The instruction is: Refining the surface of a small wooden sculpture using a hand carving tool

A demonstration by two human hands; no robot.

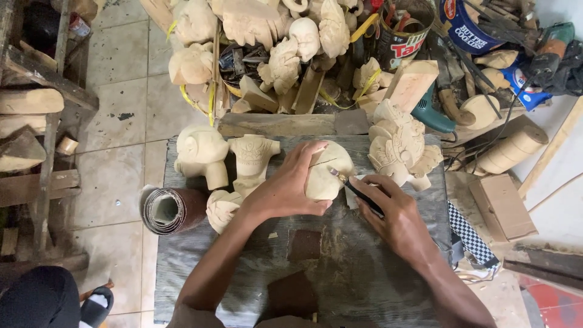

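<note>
Resting on a grey wooden board (364, 285), two dark squares of sandpaper (303, 245) lie nearest the person, one at the board's near edge and one further in. Above them the left hand (288, 188) is curled over a pale wooden carving (325, 173), fingers spread across its top and thumb pressed to its near side, pinning it down at the middle of the board. The right hand (392, 215) pinches a thin dark tool (358, 191) between thumb and fingers, and the tool's tip touches the right side of the carving.

Left of the left hand sits a small carved piece (221, 209), and beside that a roll of sandpaper (173, 209) lies on its side at the board's edge. Further back stand a rounded carved figure (202, 155), a carved torso (253, 158) and, to the right, a larger winged carving (398, 149). Beyond the board a heap of unfinished carvings (267, 36), wood blocks, tins and a teal drill (431, 115) crowd the tiled floor (121, 121).
</note>
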